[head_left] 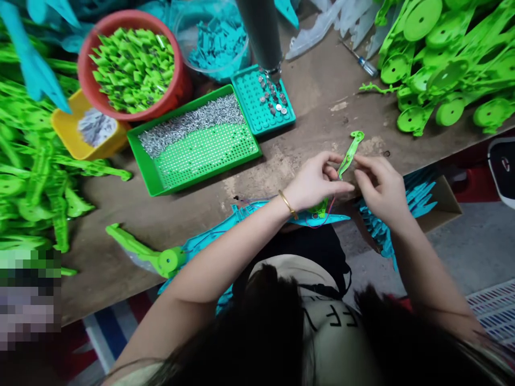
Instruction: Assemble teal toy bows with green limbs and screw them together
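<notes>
A slim light-green plastic part (351,153), with a rounded hooked end, stands tilted between my hands above the bench edge. My left hand (316,179) is closed on its lower portion with thumb and fingers. My right hand (380,185) has its fingers bent, with the index fingertip at the part's right side; its exact hold is partly hidden. Below my left wrist lies a long blue plastic piece (213,228), with a thin red wire (330,206) and a small green piece (321,208) at its right end.
Left stand a green tray of metal screws (193,179), a teal tray (267,126), a red bowl (86,80) and a yellow container (66,128). Green parts (450,112) pile up at right beside a screwdriver (367,65). A dark grey cylindrical tool (261,32) hangs overhead; a cardboard box (446,209) holds blue parts.
</notes>
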A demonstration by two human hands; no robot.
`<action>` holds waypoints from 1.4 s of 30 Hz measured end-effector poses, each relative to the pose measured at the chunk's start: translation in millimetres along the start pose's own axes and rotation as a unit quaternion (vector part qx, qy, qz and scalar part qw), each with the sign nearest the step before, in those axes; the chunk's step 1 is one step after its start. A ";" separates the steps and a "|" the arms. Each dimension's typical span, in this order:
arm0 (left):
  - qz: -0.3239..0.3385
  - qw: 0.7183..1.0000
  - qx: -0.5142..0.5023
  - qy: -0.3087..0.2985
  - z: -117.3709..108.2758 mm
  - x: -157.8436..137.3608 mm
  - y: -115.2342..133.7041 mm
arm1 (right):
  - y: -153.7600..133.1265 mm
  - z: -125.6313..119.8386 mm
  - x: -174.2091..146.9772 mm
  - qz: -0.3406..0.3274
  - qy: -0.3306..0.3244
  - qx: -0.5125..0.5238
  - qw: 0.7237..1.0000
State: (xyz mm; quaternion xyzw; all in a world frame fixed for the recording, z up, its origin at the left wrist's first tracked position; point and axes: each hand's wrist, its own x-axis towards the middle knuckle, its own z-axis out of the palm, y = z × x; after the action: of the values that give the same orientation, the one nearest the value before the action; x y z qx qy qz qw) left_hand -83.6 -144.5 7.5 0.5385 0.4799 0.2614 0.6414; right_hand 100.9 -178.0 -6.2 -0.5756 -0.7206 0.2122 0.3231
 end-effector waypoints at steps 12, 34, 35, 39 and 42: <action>0.090 0.986 0.117 0.083 8.5 -24.1 -0.8 | -28.7 10.7 -10.5 -0.046 0.047 0.016 0.998; 0.126 0.902 0.406 0.073 6.0 -34.0 -19.1 | -15.4 19.5 -18.9 -0.034 0.006 0.031 0.999; 0.130 0.902 0.405 0.073 5.3 -32.8 -21.1 | -13.2 17.2 -16.0 -0.032 -0.001 0.034 0.999; 0.129 0.896 0.419 0.067 4.3 -30.2 -23.9 | -1.3 13.1 -4.5 -0.041 0.002 -0.012 0.999; 0.116 0.886 0.444 0.058 5.9 -29.7 -20.9 | 1.2 12.6 -0.1 -0.044 -0.033 -0.068 0.996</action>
State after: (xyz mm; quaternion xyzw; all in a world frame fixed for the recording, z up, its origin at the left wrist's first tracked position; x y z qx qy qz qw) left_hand -94.0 -178.3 -2.5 0.8027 0.5164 0.1245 0.2711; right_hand 92.7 -176.9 -15.8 -0.5565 -0.7682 0.1674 0.2686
